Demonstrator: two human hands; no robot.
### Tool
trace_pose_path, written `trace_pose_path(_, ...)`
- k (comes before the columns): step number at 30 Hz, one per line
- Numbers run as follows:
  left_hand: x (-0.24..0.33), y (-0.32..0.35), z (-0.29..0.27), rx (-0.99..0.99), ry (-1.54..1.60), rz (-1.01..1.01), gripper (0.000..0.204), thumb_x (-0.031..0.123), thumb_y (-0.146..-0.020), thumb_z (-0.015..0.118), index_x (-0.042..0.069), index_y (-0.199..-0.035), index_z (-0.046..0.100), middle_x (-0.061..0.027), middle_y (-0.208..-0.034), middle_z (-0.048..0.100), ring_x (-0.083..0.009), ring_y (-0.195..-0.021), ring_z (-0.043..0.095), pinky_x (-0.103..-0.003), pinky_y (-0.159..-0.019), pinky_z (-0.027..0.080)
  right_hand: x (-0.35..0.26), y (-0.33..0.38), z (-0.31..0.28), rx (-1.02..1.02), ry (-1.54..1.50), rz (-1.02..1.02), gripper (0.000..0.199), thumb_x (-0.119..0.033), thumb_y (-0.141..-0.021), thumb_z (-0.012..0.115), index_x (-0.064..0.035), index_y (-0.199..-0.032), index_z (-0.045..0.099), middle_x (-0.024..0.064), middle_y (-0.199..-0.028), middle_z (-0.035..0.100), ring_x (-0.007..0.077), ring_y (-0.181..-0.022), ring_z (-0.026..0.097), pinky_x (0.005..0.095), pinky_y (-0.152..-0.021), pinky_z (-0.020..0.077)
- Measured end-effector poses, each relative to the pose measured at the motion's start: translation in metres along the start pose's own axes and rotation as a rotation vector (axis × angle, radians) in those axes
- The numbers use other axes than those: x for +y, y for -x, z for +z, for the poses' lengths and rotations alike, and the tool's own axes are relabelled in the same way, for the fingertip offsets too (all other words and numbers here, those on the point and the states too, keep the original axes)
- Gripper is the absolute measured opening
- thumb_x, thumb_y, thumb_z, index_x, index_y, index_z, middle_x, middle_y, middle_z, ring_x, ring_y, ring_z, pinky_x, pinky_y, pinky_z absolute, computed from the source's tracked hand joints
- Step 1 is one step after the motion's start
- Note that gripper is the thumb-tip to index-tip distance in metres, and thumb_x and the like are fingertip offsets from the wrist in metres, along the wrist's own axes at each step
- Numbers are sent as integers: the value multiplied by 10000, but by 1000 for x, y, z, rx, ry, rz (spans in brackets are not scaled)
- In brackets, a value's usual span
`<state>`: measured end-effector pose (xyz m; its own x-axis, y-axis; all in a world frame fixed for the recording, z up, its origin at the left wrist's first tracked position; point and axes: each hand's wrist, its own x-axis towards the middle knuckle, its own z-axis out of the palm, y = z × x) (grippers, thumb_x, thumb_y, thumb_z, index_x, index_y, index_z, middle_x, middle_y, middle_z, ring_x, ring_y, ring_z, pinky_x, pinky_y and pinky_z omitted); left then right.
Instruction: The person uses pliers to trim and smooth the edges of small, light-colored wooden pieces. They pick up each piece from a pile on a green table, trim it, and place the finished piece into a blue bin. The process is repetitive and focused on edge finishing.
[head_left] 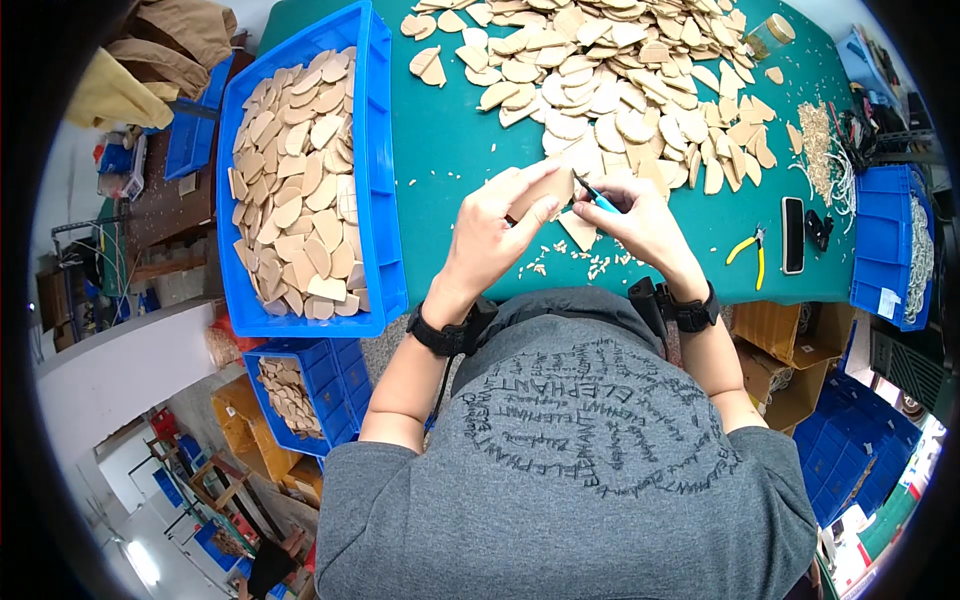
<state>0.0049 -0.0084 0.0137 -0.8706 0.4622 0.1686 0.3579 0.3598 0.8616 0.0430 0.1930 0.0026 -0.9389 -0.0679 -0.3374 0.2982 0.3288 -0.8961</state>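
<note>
My left hand (pixel 495 225) holds a flat, pale wooden piece (pixel 548 190) above the green table (pixel 450 130). My right hand (pixel 640 215) grips a small blue-handled tool (pixel 597 197), and the tool's tip touches the edge of that piece. Small wood trimmings (pixel 575 262) lie on the table under both hands, beside another flat wooden piece (pixel 580 232). A large heap of similar wooden pieces (pixel 620 80) covers the table beyond my hands.
A blue bin (pixel 380 170) full of wooden pieces stands at my left. Yellow-handled pliers (pixel 750 250) and a dark phone (pixel 792 235) lie at right, near another blue bin (pixel 885 245). A smaller blue crate (pixel 320 385) sits below the table.
</note>
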Motion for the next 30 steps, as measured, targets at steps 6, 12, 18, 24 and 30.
trace_pose_path(6,-7,0,2,-6,10,-3,340,112,-825,676,38,-1153,627,-127,-1001,660,-184,-857,634,-283,-734,506,1,-1,4,41,73,-65,316,-300,-826,671,-23,-977,657,16,-732,617,65,-640,498,235,-596,417)
trace_pose_path(12,-18,4,2,-15,208,-126,343,117,-851,666,47,-1183,618,-76,-1056,645,-94,-795,604,-207,-597,492,7,-5,13,98,-69,-49,290,-260,-823,696,-7,-959,660,-4,-702,603,44,-632,485,219,-570,396)
trace_pose_path(18,-34,11,-36,258,201,-351,364,36,-830,632,20,-1193,604,-96,-1144,629,-171,-952,605,-310,-804,505,16,-9,-5,146,-260,57,216,-202,-828,709,-5,-904,666,-59,-677,568,4,-613,448,175,-537,330)
trace_pose_path(24,-82,-17,-77,741,-595,-152,427,215,-846,660,65,-1230,550,-151,-1216,466,-294,-1135,442,-430,-1002,331,46,-9,-32,306,-354,80,168,-176,-837,697,-21,-885,651,-71,-623,525,1,-526,400,178,-465,283)
trace_pose_path(30,-128,-42,60,-37,-445,-182,412,370,-790,700,48,-1040,636,-143,-1073,563,-321,-1023,502,-396,-920,408,44,-12,-35,343,-323,45,185,-183,-842,691,-12,-895,647,-62,-646,532,5,-558,408,179,-488,288)
